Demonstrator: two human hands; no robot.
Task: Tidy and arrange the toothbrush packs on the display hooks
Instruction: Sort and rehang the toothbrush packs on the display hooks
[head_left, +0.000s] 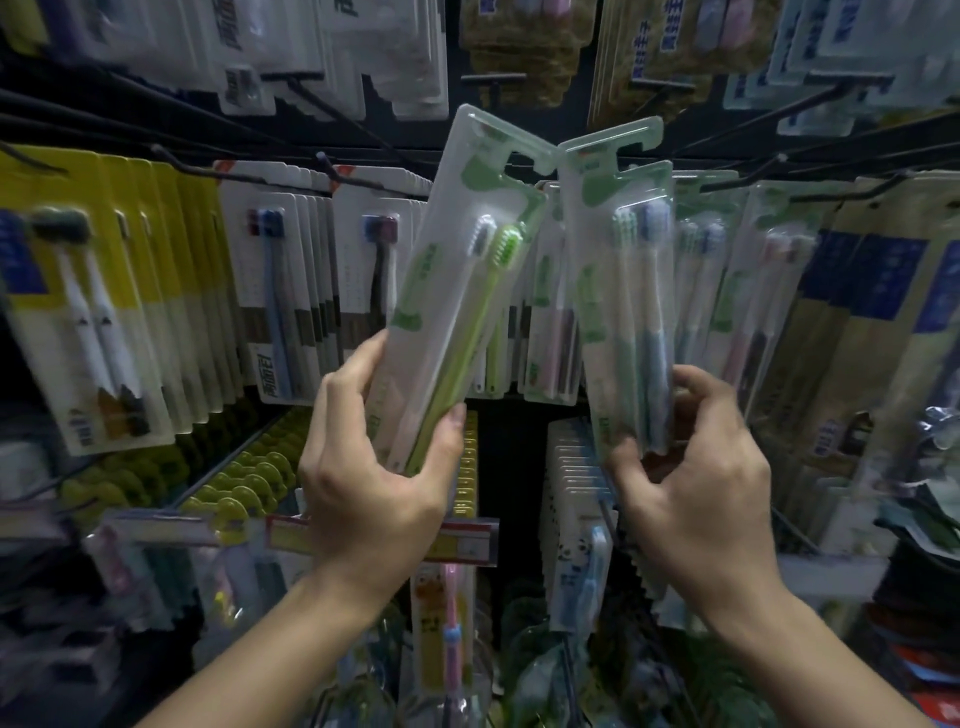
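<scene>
Hands of a person reach up toward a dim shop wall hung with toothbrush packs on black wire hooks. The left hand (371, 467) grips the lower end of a clear green-trimmed pack (462, 280), thumb across its front and fingers curled behind; the pack tilts to the right, free of any hook, and holds 2 brushes, 1 lime green and 1 with dark bristles. The right hand (696, 483) pinches the bottom of a second green pack (621, 291), thumb in front and fingers wrapped behind it. That pack stands nearly upright, its top slot close to a hook, though the blur makes it hard to say if it hangs there. It holds 2 brushes, 1 green-headed and 1 blue. Just behind it, similar green packs (727, 291) hang in a row. To the left hang white packs (275, 291) and yellow packs (104, 312). To the far right are tan packs with blue labels (878, 312). Below the hands, a red and yellow price strip (462, 543) crosses a lower row.
</scene>
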